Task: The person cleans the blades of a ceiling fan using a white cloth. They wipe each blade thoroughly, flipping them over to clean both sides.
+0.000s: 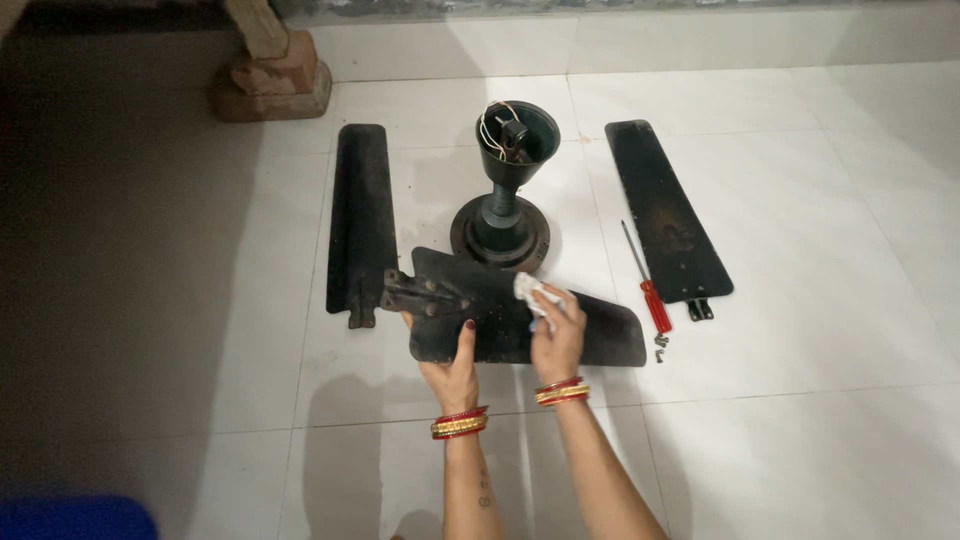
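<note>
**Dusty fan blade held off the floor, loose parts close by**

Head view: the left hand (pixel 452 368) is clamped on the near edge of a dark fan blade (pixel 520 320), thumb on top, holding it just above the white tiled floor (pixel 800 250). The right hand (pixel 558 338) is closed around a crumpled white cloth (pixel 532 293) pressed onto the blade's upper face, just beyond the fingertips.

Beyond both hands stands the fan motor housing (pixel 505 200), its cup open upward with loose wires (pixel 497 130) showing. Left of the left hand lies a second blade (pixel 360 215); right of the right hand lies a third blade (pixel 665 210), with a red-handled screwdriver (pixel 645 280) and a few small screws (pixel 661 346) just beside the held blade's tip.

Risks, as a judgement: the blade is gripped at one edge only, so hard pressure from the cloth could tip it or make it slip. Its swinging tip could scatter the screws or knock the screwdriver. The metal bracket (pixel 420 292) beyond the left hand has edges that could catch the cloth or a finger.
</note>
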